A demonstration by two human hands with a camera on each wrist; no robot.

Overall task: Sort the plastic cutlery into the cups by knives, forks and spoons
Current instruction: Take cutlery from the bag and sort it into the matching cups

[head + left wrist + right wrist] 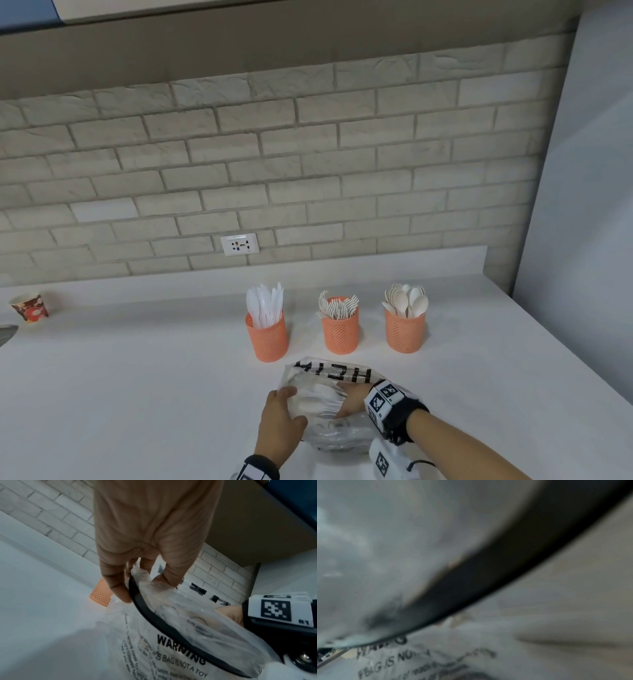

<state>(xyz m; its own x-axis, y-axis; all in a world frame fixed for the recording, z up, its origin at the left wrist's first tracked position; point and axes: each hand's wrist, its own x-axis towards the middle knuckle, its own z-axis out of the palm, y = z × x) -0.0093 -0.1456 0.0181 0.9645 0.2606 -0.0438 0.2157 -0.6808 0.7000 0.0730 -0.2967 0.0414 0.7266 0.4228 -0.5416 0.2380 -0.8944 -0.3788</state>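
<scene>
Three orange mesh cups stand in a row on the white counter: one with knives (267, 337), one with forks (340, 332), one with spoons (405, 330). In front of them lies a clear plastic bag (335, 373) with black print and white cutlery inside. My left hand (281, 421) pinches the bag's rim, thumb and fingers curled on the plastic (145, 586). My right hand (352, 397) reaches into the bag's mouth; its fingers are hidden among plastic and cutlery. The right wrist view shows only blurred bag (419, 662) with warning text. One orange cup (101, 595) shows behind my left thumb.
A patterned paper cup (30, 307) stands at the far left of the counter (137, 377), near a metal edge (7, 334). A wall socket (239, 244) sits in the brick backsplash. A white wall (582, 240) bounds the counter on the right.
</scene>
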